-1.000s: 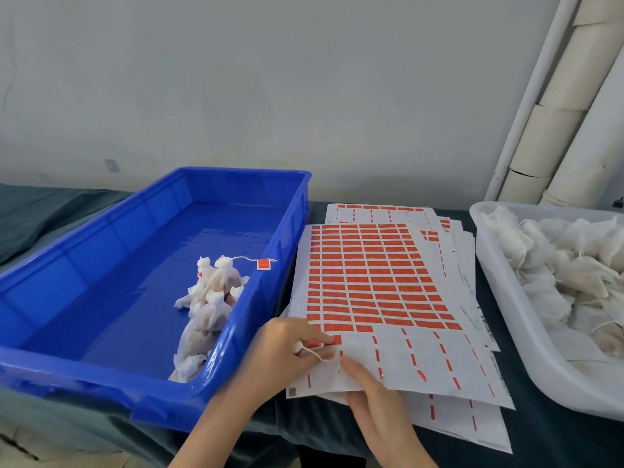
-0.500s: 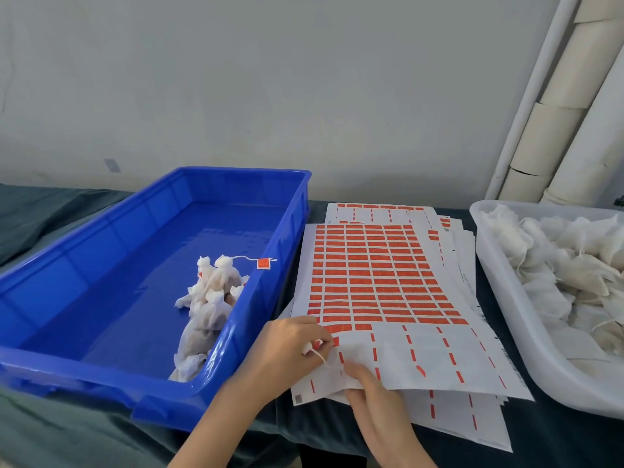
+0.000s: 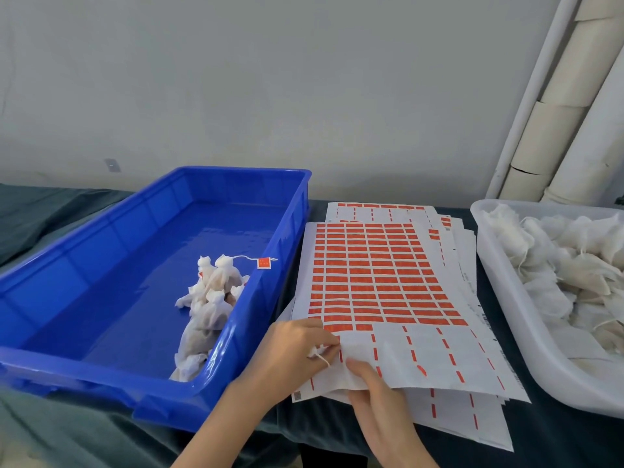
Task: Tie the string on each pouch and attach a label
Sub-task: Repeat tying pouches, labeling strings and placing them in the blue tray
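Pinching string, my left hand touches the label sheet, lengthwise up-frame beside the bin; right hand grips its near edge.

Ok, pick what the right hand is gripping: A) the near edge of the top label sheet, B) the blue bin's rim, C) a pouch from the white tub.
A: the right hand pinches the top label sheet at its near edge, thumb on top; the left hand pinches a string beside it.
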`<state>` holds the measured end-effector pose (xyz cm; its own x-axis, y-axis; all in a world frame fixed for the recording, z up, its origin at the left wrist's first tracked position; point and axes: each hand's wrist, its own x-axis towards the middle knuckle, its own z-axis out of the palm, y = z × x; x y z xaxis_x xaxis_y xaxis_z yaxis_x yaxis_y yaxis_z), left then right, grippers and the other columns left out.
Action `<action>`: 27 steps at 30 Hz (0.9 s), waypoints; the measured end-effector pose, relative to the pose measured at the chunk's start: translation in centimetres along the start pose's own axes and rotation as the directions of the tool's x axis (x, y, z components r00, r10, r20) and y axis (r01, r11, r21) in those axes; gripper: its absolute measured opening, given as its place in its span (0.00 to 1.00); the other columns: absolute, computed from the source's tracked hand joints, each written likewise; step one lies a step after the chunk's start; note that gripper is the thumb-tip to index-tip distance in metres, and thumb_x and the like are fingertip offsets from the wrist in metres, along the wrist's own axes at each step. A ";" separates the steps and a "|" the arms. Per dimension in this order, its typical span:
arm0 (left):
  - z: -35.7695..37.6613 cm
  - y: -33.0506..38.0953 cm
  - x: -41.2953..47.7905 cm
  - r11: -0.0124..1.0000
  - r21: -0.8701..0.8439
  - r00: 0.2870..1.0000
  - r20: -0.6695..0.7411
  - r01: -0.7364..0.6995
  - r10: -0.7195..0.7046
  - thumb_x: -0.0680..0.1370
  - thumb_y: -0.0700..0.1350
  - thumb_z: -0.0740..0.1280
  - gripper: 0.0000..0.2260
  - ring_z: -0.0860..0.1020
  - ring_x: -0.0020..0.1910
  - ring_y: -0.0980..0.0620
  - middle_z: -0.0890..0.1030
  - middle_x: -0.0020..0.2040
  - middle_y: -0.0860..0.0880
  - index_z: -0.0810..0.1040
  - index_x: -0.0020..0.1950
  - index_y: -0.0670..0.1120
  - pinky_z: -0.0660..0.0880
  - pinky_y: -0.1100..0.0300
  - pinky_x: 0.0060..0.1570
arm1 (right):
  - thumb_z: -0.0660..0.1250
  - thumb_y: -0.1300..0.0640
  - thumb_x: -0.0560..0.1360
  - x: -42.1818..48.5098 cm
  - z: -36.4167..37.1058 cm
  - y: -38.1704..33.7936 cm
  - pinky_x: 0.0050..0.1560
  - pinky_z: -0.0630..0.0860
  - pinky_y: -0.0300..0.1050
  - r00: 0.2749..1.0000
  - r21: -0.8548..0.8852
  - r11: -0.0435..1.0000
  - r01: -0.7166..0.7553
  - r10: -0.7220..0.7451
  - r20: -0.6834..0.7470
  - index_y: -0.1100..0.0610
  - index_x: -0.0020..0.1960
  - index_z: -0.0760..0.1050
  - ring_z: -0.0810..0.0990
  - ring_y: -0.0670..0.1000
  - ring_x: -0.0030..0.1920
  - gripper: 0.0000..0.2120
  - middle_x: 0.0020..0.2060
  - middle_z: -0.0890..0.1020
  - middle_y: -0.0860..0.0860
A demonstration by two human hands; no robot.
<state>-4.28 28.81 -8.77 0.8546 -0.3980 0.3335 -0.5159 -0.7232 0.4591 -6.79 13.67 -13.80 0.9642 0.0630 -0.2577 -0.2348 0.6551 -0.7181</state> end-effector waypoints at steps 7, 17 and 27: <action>0.6 -0.3 0.0 0.999 0.025 0.999 -0.012 0.044 -0.044 0.77 0.53 0.67 0.10 0.79 0.50 0.62 0.83 0.52 0.57 0.83 0.55 0.51 0.75 0.67 0.57 | 0.69 0.66 0.73 -0.1 0.2 0.1 0.55 0.78 0.62 0.995 -0.089 0.996 -0.005 -0.004 -0.098 0.45 0.59 0.73 0.80 0.55 0.55 0.21 0.54 0.82 0.51; 1.6 -0.5 -0.2 0.987 -0.072 0.985 -0.094 0.141 -0.147 0.73 0.51 0.72 0.07 0.77 0.44 0.69 0.80 0.45 0.64 0.84 0.49 0.52 0.75 0.72 0.52 | 0.69 0.66 0.72 -0.1 0.2 0.1 0.37 0.82 0.49 0.996 -0.077 0.997 -0.003 -0.004 -0.089 0.44 0.56 0.75 0.82 0.53 0.51 0.20 0.48 0.84 0.48; 1.3 -0.5 -1.7 0.969 -0.189 0.963 -0.182 0.162 -0.197 0.73 0.48 0.73 0.08 0.78 0.43 0.66 0.77 0.41 0.68 0.83 0.52 0.52 0.77 0.70 0.47 | 0.69 0.66 0.71 -0.1 0.1 0.1 0.52 0.80 0.57 0.999 -0.021 1.000 -0.009 0.009 -0.036 0.46 0.59 0.74 0.83 0.53 0.52 0.22 0.51 0.84 0.50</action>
<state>-5.40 29.10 -10.62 0.9143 -0.1382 0.3808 -0.3721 -0.6585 0.6542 -6.84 13.81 -13.76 0.9570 0.0418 -0.2869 -0.2464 0.6387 -0.7290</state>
